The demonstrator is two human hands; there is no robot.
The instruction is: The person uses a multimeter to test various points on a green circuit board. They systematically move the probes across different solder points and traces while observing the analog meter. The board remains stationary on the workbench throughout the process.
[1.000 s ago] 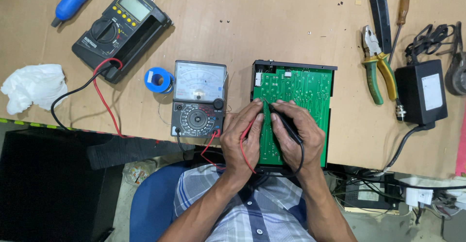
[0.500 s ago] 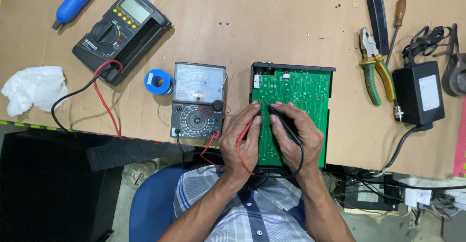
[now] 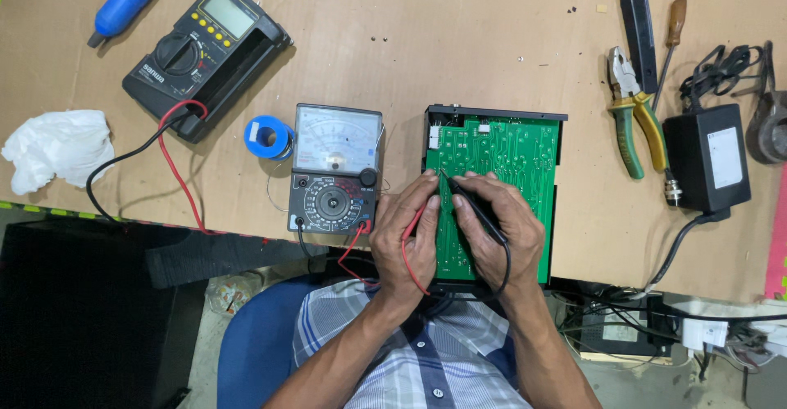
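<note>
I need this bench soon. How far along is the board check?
Set up: analog meter leads plugged in, green circuit board exposed. In hand: left hand holds the red probe, right hand the black probe, both on the board. Most of it lies unprobed.

We are crowding both hands, left hand (image 3: 407, 241) and right hand (image 3: 498, 237), onto green circuit board (image 3: 508, 159). Analog meter (image 3: 334, 170) is sitting just left of our grip, its red lead (image 3: 354, 255) looping beside left wrist. Solder spool (image 3: 266, 137) is lying beyond meter. Pliers (image 3: 633, 118) and black adapter (image 3: 707, 156) are blocking far right. Bare tabletop (image 3: 459, 40) is lying open ahead of board.
</note>
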